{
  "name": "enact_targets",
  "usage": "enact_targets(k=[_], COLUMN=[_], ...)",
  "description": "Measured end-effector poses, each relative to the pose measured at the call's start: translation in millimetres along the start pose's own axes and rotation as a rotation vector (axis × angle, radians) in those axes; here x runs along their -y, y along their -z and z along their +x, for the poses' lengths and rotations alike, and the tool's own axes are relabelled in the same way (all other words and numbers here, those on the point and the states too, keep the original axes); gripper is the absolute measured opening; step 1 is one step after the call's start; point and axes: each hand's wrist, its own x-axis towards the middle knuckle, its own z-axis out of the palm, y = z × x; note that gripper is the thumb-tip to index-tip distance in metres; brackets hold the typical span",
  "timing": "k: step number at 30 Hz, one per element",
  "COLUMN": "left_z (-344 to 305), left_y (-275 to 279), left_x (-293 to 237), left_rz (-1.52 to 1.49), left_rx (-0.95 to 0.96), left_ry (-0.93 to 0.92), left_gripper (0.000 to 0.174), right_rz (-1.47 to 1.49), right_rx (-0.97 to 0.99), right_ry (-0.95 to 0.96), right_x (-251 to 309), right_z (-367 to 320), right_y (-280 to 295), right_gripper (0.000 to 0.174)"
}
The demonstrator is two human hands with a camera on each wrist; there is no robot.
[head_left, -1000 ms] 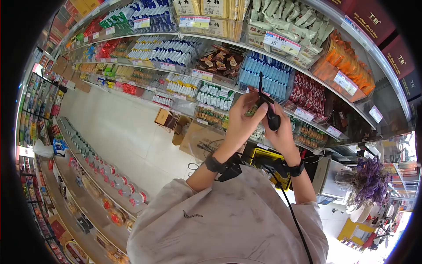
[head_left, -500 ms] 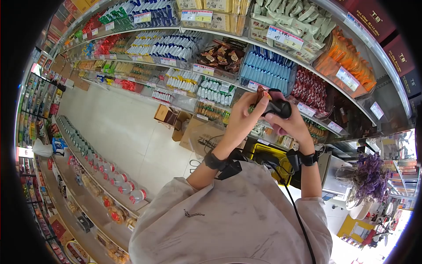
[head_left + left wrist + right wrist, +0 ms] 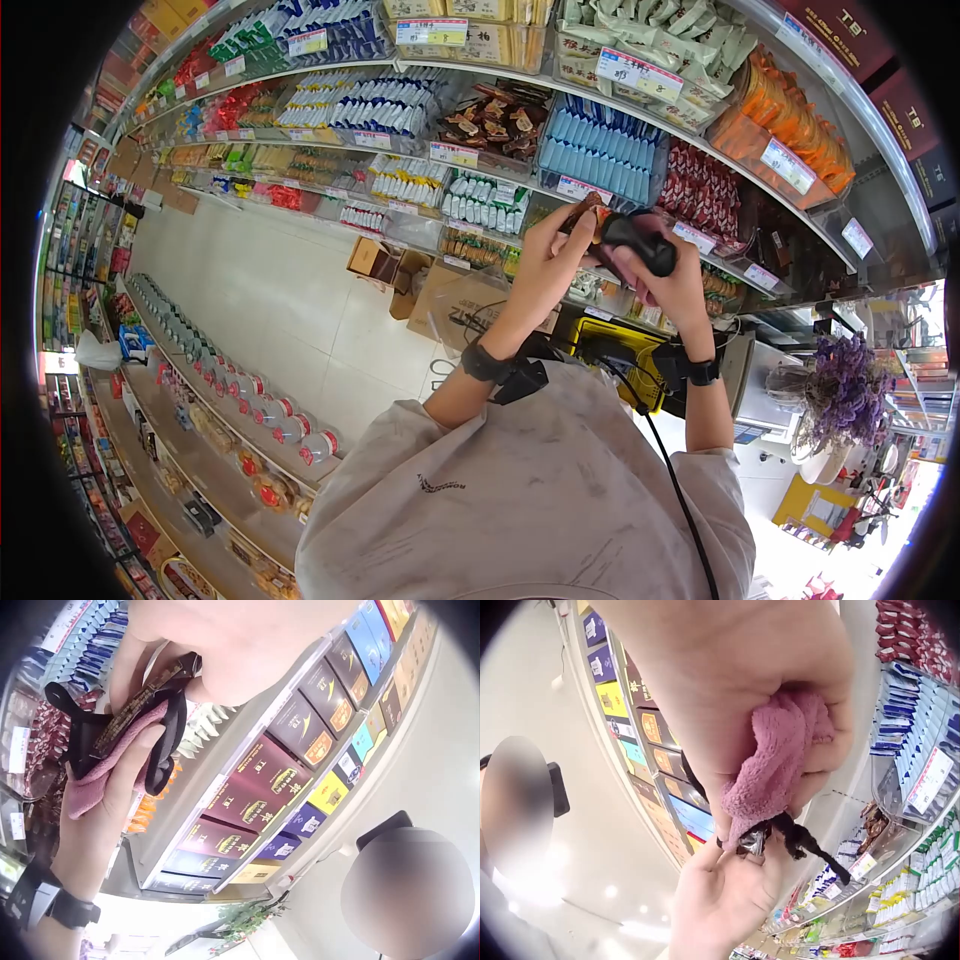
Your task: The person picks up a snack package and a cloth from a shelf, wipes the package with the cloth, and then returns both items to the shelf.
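Both hands meet in front of the shelf, around a pink terry cloth [image 3: 784, 746] with black fabric [image 3: 640, 242] on it. My right hand [image 3: 682, 292] grips the cloth, its fingers curled round it in the right wrist view. A dark brown packet with gold print [image 3: 139, 709] lies against the black fabric in the left wrist view. My left hand [image 3: 553, 255] pinches this packet at its upper end. From the bundle a thin black strap [image 3: 817, 851] sticks out in the right wrist view.
Bins of wrapped snacks, such as light-blue packets [image 3: 600, 150] and red ones [image 3: 700, 190], fill the shelves ahead. Below the hands is a yellow basket [image 3: 655, 398]. A cardboard box [image 3: 440, 310] stands on the floor, and jars [image 3: 290, 428] line the shelf at left.
The black fabric has turned from upright with its strap pointing up to lying across the right hand. The brown packet now shows at the left fingertips. The right hand has shifted slightly right.
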Motion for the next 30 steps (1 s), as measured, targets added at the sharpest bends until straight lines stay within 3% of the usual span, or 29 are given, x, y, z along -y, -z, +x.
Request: enact_targets(k=[1, 2, 5, 8, 11, 15, 16, 18, 21, 22, 24, 27, 29, 30], left_z=[1.1, 2.5, 3.3, 4.8, 8.8, 5.1, 2.6, -3.7, -10.5, -16.2, -25.7, -42.1, -51.8, -54.9], left_y=[0.0, 0.6, 0.0, 8.0, 25.5, 45.9, 52.1, 65.1, 84.8, 96.7, 109.6, 115.8, 120.3, 121.6], left_x=[1.3, 3.4, -2.1, -4.8, -2.1, -11.2, -13.1, -14.5, -1.9, -5.4, -11.5, -23.9, -28.6, -26.0], left_rz=[-0.011, -0.022, 0.009, 0.066, 0.175, 0.278, 0.296, 0.333, 0.418, 0.406, 0.411, 0.379, 0.395, 0.415], left_rx=[-0.007, -0.013, -0.076, -0.14, -0.204, -0.199, -0.218, -0.262, -0.452, -0.415, -0.465, -0.492, -0.471, -0.468], left_ry=[-0.007, -0.015, -0.061, -0.082, -0.103, -0.077, -0.057, -0.019, -0.217, -0.153, -0.173, -0.143, -0.104, -0.118], left_gripper=[0.038, 0.038, 0.038, 0.037, 0.037, 0.04, 0.043, 0.05, 0.066, 0.074, 0.073, 0.068, 0.066, 0.064], right_rz=[-0.059, 0.11, 0.187, 0.357, 0.352, 0.513, 0.516, 0.565, 0.625, 0.64, 0.713, 0.809, 0.946, 1.016], right_rx=[-0.113, -0.044, -0.049, 0.055, 0.201, 0.428, 0.358, 0.358, 0.419, 0.449, 0.484, 0.429, 0.327, 0.324], right_ry=[0.122, -0.317, -0.265, -0.403, -0.316, -0.457, -0.394, -0.447, -0.567, -0.614, -0.672, -0.631, -0.431, -0.469], right_x=[0.2, 9.0, 3.5, 5.6, 1.7, 1.1, -1.1, -11.5, -33.6, -35.2, -48.1, -91.8, -82.0, -67.6], right_z=[2.9, -3.7, -1.3, 1.4, 4.8, 21.2, 22.9, 34.3, 62.7, 74.1, 103.8, 161.8, 193.0, 205.2], right_y=[-4.2, 3.1, -0.6, 4.0, -3.7, -19.8, -33.1, -51.1, -79.5, -88.8, -112.4, -147.5, -170.5, -174.4], right_gripper=[0.038, 0.038, 0.035, 0.033, 0.036, 0.047, 0.051, 0.047, 0.034, 0.029, 0.026, 0.025, 0.025, 0.026])
